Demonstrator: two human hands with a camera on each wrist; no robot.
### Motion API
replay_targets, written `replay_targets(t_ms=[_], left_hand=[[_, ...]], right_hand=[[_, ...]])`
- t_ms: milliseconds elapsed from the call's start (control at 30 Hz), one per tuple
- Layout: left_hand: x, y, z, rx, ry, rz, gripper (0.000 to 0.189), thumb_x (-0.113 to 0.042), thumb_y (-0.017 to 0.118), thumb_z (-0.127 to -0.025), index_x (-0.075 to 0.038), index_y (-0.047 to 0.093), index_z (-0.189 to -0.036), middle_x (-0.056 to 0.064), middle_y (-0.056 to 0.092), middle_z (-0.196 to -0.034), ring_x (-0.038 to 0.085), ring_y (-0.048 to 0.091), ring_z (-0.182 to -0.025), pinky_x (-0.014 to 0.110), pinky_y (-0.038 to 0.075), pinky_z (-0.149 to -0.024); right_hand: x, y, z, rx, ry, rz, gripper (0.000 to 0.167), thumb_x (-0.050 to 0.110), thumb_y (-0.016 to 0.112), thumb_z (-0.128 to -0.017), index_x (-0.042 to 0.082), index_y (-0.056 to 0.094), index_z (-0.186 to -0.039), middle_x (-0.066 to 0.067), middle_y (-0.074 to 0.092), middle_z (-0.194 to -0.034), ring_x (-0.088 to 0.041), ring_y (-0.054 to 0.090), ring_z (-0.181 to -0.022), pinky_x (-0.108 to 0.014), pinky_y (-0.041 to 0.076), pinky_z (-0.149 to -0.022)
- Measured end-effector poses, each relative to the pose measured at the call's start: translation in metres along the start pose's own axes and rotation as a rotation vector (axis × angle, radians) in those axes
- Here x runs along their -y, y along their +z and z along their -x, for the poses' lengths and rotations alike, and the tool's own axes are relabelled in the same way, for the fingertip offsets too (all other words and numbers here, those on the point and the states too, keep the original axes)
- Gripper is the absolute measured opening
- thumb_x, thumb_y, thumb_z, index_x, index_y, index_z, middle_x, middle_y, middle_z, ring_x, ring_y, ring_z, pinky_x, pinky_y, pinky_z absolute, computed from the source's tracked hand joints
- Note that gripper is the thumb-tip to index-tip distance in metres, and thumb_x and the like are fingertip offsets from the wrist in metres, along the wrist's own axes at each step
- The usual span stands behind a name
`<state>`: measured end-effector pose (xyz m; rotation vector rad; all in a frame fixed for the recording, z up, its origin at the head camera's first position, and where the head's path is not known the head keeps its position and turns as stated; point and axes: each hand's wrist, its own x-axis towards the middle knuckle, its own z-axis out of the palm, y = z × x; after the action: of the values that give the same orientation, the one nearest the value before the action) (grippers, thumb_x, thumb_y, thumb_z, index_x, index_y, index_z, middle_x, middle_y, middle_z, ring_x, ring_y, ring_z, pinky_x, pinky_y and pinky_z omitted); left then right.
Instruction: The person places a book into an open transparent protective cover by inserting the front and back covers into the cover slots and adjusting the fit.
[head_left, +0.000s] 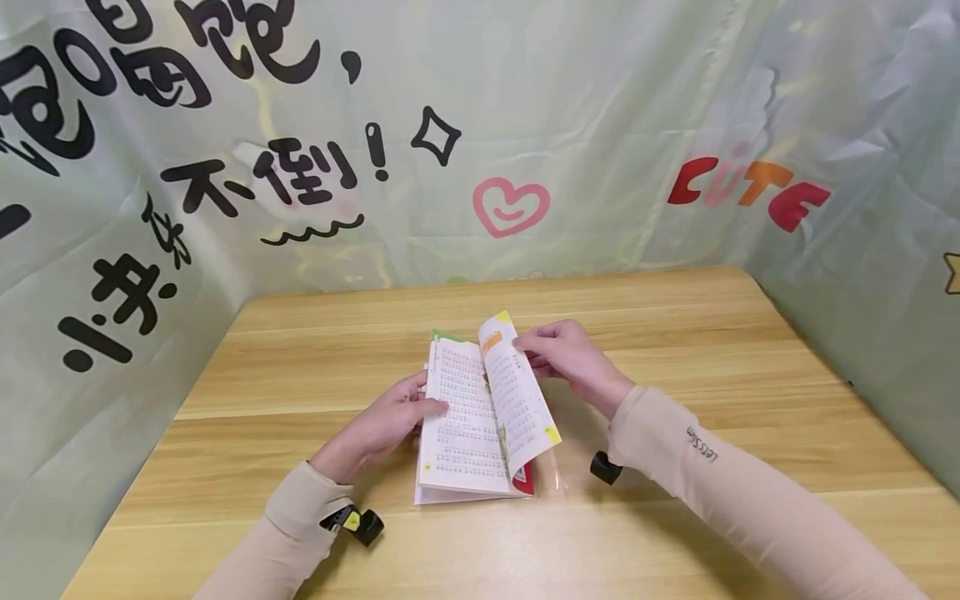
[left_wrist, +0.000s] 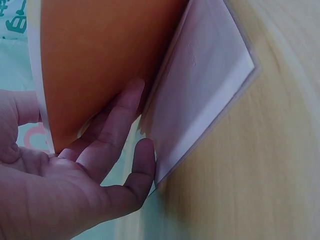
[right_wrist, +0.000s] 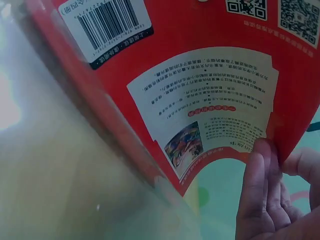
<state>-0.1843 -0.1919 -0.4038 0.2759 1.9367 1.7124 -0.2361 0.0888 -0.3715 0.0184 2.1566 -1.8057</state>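
An open book (head_left: 463, 433) with printed text lies in the middle of the table, its right-hand pages (head_left: 517, 396) raised and curled. My left hand (head_left: 393, 414) grips the left side, thumb on the printed page and fingers underneath. The left wrist view shows those fingers against an orange sheet (left_wrist: 105, 60), with a pale sheet (left_wrist: 200, 90) below it. My right hand (head_left: 567, 354) pinches the outer edge of the right side. In the right wrist view its fingertips (right_wrist: 262, 150) press the red back cover (right_wrist: 175, 30), which bears a barcode (right_wrist: 107, 25).
The wooden table (head_left: 675, 325) extends around the book. A patterned cloth (head_left: 600, 125) with lettering hangs behind and at both sides. Clear plastic (head_left: 555, 475) shows at the book's lower right. Small black devices (head_left: 367, 527) are at both wrists.
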Motion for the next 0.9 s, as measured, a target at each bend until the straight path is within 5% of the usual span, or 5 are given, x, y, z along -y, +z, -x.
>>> replay_targets(t_ms=[400,700,900], left_hand=[[0.0009,-0.0011,-0.0001,0.002,-0.008,-0.008,0.059,-0.010,0.048,-0.110,-0.002,0.029,-0.166,0.029,0.069,-0.138,0.025,0.078,-0.107,0.036,0.065,-0.087],[-0.0015,0.0010,-0.0030,-0.118,-0.081,-0.033,0.063,-0.046,0.025,-0.118,-0.003,0.039,-0.162,0.019,0.070,-0.131,0.020,0.071,-0.105,0.031,0.057,-0.090],[0.0021,-0.0039,-0.0005,-0.033,-0.045,-0.036,0.052,-0.019,0.037,-0.117,-0.001,0.031,-0.166,0.027,0.069,-0.139,0.020,0.075,-0.108,0.031,0.060,-0.090]], right_hand=[[-0.0011,-0.0028,0.0012,0.033,-0.038,-0.011,0.042,0.027,0.074,-0.102,-0.011,0.073,-0.122,0.001,0.079,-0.088,-0.009,0.072,-0.077,-0.022,0.060,-0.071],[-0.0042,-0.0024,0.0009,0.050,-0.059,-0.034,0.039,0.026,0.071,-0.105,-0.011,0.073,-0.117,0.002,0.077,-0.086,-0.010,0.071,-0.076,-0.024,0.061,-0.073],[-0.0076,-0.0085,0.0002,0.028,-0.039,-0.019,0.039,0.027,0.071,-0.105,-0.009,0.073,-0.118,0.002,0.076,-0.086,-0.011,0.070,-0.076,-0.024,0.060,-0.073]])
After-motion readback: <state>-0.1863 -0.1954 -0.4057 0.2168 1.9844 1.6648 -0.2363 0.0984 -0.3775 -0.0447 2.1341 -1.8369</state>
